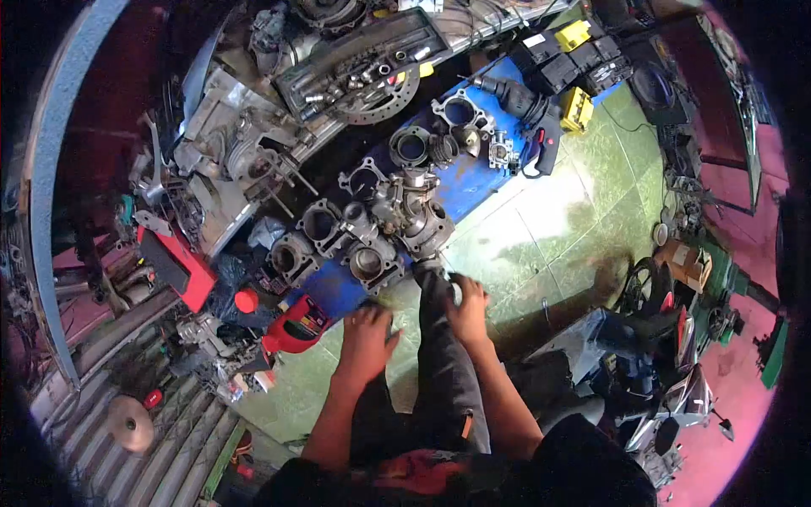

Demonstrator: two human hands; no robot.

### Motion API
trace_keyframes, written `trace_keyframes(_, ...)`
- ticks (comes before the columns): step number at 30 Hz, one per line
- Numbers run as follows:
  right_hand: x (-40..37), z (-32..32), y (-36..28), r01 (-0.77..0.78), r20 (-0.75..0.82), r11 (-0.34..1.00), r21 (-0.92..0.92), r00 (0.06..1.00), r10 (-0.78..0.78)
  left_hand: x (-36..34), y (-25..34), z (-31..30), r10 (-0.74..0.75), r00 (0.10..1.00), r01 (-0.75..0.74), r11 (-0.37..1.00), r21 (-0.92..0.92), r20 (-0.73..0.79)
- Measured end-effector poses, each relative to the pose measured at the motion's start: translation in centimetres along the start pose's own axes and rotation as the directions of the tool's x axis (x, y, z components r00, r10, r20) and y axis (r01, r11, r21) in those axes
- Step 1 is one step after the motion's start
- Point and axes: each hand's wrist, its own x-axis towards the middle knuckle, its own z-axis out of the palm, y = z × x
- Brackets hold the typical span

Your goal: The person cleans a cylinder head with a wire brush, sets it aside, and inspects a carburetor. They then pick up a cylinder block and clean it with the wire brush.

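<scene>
My left hand (365, 340) hangs over the floor beside my trouser leg, thumb apart from the loosely bent fingers, with nothing in it. On the other side of the leg (436, 329), my right hand (468, 306) is held with curved fingers parted around a bright gap, its fingertips close to the dark trouser cloth. Just beyond both hands, metal engine cylinders stand on a blue mat. The nearest are one cylinder (368, 264) ahead of my left hand and a larger engine part (422, 226) by my foot. A red oil bottle (297, 324) lies left of my left hand.
A power drill (507, 95) and a small carburetor (502, 152) lie at the mat's far end, near black and yellow boxes (578, 110). A tray of sockets (359, 76) sits on the bench at the upper left. A motorcycle (650, 380) stands at the right.
</scene>
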Motion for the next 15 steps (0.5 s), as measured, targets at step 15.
trace_keyframes(15,13.6,-4.7,-9.4,0.399,-0.121,0.916,-0.035,0.908,-0.4,14.7,0.6,-5.4,0.01,0.868,-0.016,1.0,-0.007,-0.497)
